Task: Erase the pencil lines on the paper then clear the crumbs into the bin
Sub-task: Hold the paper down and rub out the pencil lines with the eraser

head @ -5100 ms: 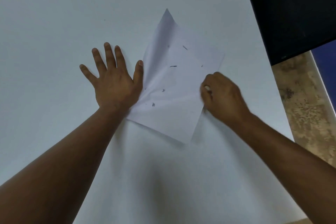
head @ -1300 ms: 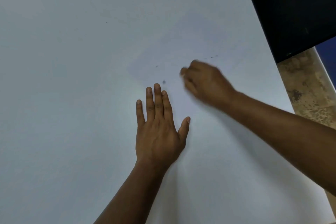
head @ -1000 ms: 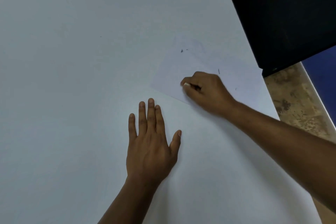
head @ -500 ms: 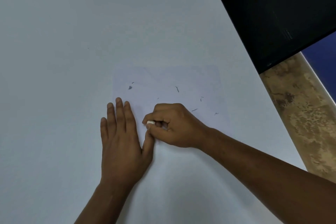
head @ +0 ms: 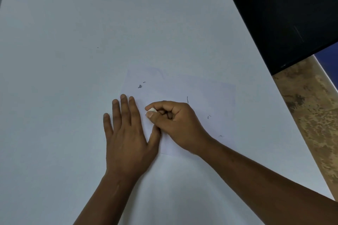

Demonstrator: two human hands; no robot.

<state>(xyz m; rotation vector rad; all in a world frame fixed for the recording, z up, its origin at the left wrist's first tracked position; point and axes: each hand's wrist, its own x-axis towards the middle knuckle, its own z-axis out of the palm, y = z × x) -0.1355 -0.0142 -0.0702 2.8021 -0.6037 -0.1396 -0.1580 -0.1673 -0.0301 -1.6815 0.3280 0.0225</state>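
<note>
While half a second ago the view sat lower, both hands now lie at centre: left hand (head: 126,133) flat, fingers straight, on thin white paper (head: 182,87); right hand (head: 175,124) pinches a small white eraser (head: 151,110) at its 9 o'clock; dark crumbs (head: 140,86) lie at 12 o'clock; matte counter (head: 73,42).

Left hand (head: 126,133) shifted onto paper (head: 192,89) beside right hand (head: 175,124)
</note>
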